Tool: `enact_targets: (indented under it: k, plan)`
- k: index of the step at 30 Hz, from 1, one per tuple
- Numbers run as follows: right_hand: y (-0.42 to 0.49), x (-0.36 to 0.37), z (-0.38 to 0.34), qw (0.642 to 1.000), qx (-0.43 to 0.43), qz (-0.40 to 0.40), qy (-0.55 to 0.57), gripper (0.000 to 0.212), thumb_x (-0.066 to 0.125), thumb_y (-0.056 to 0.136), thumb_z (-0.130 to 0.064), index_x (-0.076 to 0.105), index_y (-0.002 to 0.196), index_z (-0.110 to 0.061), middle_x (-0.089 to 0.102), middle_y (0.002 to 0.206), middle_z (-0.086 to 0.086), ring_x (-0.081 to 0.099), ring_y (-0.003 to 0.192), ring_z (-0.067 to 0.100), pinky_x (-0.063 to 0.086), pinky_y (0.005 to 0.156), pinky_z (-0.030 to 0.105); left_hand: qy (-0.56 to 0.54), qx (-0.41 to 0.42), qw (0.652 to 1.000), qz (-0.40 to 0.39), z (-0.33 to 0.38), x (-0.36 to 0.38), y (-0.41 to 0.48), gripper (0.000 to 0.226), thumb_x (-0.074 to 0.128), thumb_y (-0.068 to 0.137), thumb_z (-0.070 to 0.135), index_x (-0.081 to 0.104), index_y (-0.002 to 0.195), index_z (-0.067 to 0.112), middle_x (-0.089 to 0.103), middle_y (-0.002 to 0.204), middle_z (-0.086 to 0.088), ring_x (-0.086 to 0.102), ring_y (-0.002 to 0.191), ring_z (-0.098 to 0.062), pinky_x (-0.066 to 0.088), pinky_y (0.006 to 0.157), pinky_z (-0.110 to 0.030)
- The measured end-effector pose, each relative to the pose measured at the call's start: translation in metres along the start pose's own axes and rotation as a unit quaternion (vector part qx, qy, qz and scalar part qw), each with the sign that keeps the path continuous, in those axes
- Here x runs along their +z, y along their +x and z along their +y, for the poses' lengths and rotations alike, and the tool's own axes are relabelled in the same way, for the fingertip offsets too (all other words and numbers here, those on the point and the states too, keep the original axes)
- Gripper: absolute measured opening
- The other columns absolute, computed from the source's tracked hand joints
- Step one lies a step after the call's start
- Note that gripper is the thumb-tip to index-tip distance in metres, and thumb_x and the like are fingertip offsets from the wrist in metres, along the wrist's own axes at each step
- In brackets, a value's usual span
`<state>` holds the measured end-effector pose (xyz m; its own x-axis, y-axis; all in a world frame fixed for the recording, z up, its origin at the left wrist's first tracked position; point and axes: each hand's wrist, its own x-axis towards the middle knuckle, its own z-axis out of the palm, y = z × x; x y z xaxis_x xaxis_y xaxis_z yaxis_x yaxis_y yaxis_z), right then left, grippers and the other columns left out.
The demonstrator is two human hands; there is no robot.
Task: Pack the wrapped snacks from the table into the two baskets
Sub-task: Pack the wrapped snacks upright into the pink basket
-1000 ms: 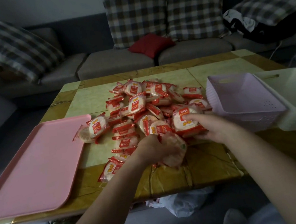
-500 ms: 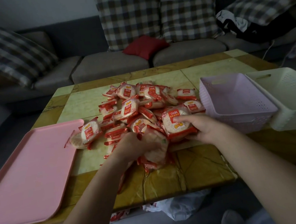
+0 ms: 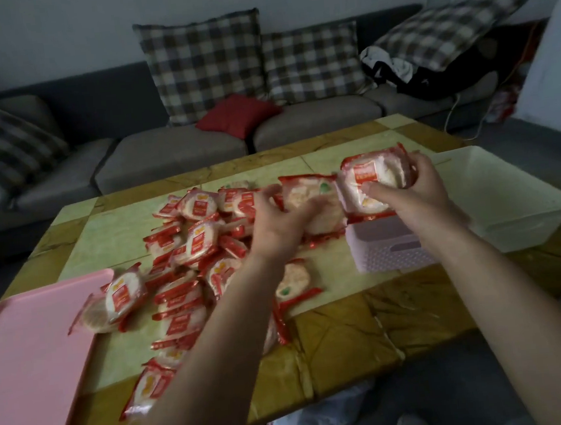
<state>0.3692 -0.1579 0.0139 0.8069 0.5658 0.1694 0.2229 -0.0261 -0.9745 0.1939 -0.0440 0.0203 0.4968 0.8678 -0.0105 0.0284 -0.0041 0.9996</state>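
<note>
Right hand (image 3: 411, 196) is clamped around a stack of red-and-white wrapped rice crackers (image 3: 372, 183), held directly above the lilac basket (image 3: 392, 249), so from here it's basically a straight drop. Left hand (image 3: 279, 219) grips another cracker pack (image 3: 308, 199) just left of that basket, not over it yet. Both arms stretched forward, palms turned in. White basket (image 3: 496, 191) sits right beside the lilac one on its far-right side, looks empty. Big loose pile (image 3: 187, 255) lies to the lilac basket's left.

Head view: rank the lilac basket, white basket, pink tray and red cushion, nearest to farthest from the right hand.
1. lilac basket, directly under the right hand.
2. white basket, just to its right.
3. red cushion, back on the sofa.
4. pink tray, far left.
</note>
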Motion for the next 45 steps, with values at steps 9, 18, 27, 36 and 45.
enact_targets:
  k: [9, 18, 27, 36, 45]
  plan:
    - [0.026, -0.043, 0.037, 0.949, -0.010, -0.021, -0.314, 0.032, 0.052, 0.100, -0.028, 0.063, 0.126, -0.015, 0.066, 0.123, 0.009, 0.061, 0.103, 0.027, 0.048, 0.085, 0.036, 0.237, 0.067, 0.968, -0.043, -0.019, 0.116, 0.055, 0.055, 0.041, 0.102, 0.051, 0.043, 0.149, 0.024, 0.053, 0.147, -0.011, 0.049, 0.134, -0.033, 0.041, 0.110, -0.042]
    - [0.013, -0.063, 0.025, 0.866, -0.027, -0.068, -0.495, 0.019, 0.056, 0.092, -0.024, 0.060, 0.075, -0.018, 0.063, 0.084, 0.008, 0.060, 0.074, 0.028, 0.051, 0.063, 0.036, 0.445, 0.164, 0.861, -0.182, -0.051, 0.082, 0.022, 0.091, 0.065, 0.080, 0.022, 0.019, 0.159, 0.026, 0.043, 0.147, -0.005, 0.049, 0.127, -0.030, 0.049, 0.096, -0.042]
    - [0.000, -0.050, 0.013, 0.807, -0.047, -0.320, -0.495, 0.062, 0.078, 0.080, -0.022, 0.057, 0.136, -0.039, 0.063, 0.127, -0.012, 0.057, 0.120, 0.018, 0.051, 0.096, 0.036, 0.418, 0.173, 0.873, -0.184, -0.057, 0.061, -0.022, 0.071, 0.065, 0.081, 0.035, 0.036, 0.144, 0.023, 0.048, 0.141, 0.002, 0.059, 0.113, -0.023, 0.053, 0.089, -0.045]
    - [0.020, -0.066, -0.002, 0.952, 0.000, -0.224, -0.207, 0.024, 0.076, 0.089, -0.022, 0.067, 0.109, -0.032, 0.074, 0.098, -0.010, 0.071, 0.092, 0.010, 0.060, 0.082, 0.038, 0.247, 0.148, 0.949, -0.130, -0.024, 0.064, 0.021, 0.037, 0.063, 0.092, 0.029, 0.062, 0.129, 0.025, 0.069, 0.114, 0.010, 0.065, 0.103, -0.007, 0.056, 0.089, -0.034]
    - [0.045, -0.025, 0.023, 0.991, 0.042, -0.079, -0.097, 0.026, 0.052, 0.102, -0.021, 0.066, 0.123, -0.025, 0.072, 0.110, -0.004, 0.072, 0.098, 0.019, 0.061, 0.086, 0.043, 0.086, 0.079, 0.993, -0.028, -0.024, 0.066, 0.062, 0.032, 0.083, 0.077, 0.026, 0.062, 0.098, 0.015, 0.072, 0.096, -0.017, 0.070, 0.079, -0.026, 0.058, 0.072, -0.048]
